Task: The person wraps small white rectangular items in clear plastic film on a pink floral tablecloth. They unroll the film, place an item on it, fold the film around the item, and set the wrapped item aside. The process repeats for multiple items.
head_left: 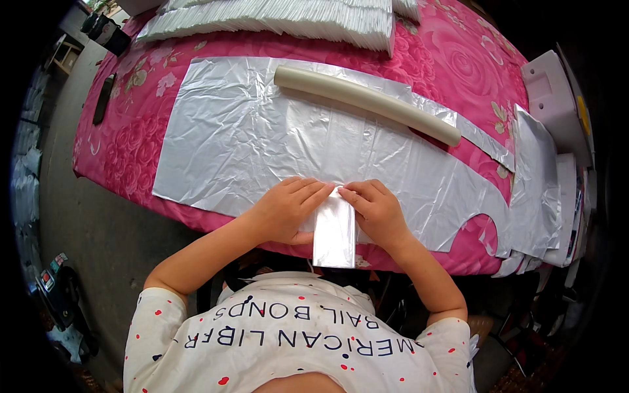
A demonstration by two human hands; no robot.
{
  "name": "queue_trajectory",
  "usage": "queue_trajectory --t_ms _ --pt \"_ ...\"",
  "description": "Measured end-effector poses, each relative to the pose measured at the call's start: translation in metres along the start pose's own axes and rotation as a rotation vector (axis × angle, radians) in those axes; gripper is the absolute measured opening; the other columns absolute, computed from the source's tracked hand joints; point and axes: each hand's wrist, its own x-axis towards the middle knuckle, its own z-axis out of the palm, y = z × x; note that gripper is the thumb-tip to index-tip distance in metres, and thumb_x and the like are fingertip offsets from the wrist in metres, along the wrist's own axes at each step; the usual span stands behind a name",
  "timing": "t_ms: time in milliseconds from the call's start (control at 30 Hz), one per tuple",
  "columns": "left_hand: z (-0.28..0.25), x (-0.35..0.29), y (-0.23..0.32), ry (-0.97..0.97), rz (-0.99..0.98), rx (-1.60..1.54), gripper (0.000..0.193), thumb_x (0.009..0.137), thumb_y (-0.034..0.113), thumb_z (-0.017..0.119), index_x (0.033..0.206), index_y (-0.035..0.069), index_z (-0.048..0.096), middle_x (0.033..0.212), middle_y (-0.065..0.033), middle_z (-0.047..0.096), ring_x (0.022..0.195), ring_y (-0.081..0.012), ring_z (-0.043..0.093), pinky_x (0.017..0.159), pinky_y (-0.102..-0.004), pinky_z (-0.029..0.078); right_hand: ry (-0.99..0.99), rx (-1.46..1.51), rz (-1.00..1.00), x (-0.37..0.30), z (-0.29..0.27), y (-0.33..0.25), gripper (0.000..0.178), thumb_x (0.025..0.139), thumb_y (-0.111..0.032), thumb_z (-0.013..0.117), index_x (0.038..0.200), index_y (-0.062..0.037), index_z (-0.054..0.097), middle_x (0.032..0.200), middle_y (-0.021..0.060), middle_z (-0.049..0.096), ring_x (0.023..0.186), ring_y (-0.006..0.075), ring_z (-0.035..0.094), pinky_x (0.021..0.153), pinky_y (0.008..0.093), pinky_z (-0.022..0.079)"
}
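A narrow folded piece of clear, shiny plastic film [335, 237] stands out toward me over the table's near edge. My left hand [286, 208] is closed at its upper left side, with the fingertips on the top end and the thumb lower along the edge. On the other side, my right hand [376, 208] pinches the same top end between thumb and fingers. Both sets of fingertips nearly meet there. Beneath my hands lies a large, wrinkled silvery plastic sheet [226, 134], with a curved cutout at its right end.
A long beige tube [367, 101] rests across the sheet. Stacks of folded white plastic [275, 23] line the far edge of the pink floral tablecloth [128, 144]. A dark flat object [103, 98] and a black cup-like container [107, 34] are left; white boxes [553, 92] stand right.
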Motion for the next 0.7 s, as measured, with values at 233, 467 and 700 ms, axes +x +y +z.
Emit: queue_trajectory --t_ms 233,467,700 --pt "-0.011 0.029 0.000 0.056 -0.577 -0.577 0.059 0.090 0.035 0.051 0.131 -0.005 0.037 0.111 -0.0184 0.056 0.091 -0.0305 0.059 0.078 -0.0358 0.047 -0.123 0.345 0.687 0.032 -0.011 0.005 0.013 0.082 -0.011 0.061 0.084 0.0006 0.066 0.066 0.0110 0.064 0.054 0.0201 0.059 0.057 0.0286 0.048" --pt "0.017 0.022 0.010 0.008 -0.186 0.102 0.077 0.083 0.037 0.055 0.140 -0.004 0.023 0.144 -0.0211 0.026 0.131 -0.0340 0.028 0.107 -0.0436 0.022 -0.217 0.553 0.928 0.055 -0.020 0.014 0.024 0.081 -0.017 0.062 0.078 0.0062 0.065 0.061 0.0102 0.062 0.051 0.0138 0.060 0.051 0.0268 0.046" --pt "0.026 0.017 0.013 -0.168 -0.229 0.211 0.077 0.082 0.043 0.052 0.138 -0.004 0.028 0.147 -0.0202 0.022 0.138 -0.0316 0.019 0.111 -0.0434 0.015 0.057 -0.037 0.515 0.034 -0.007 0.000 0.042 0.071 -0.018 0.073 0.105 0.0020 0.060 0.105 0.0166 0.062 0.095 0.0237 0.061 0.076 0.0324 0.049"
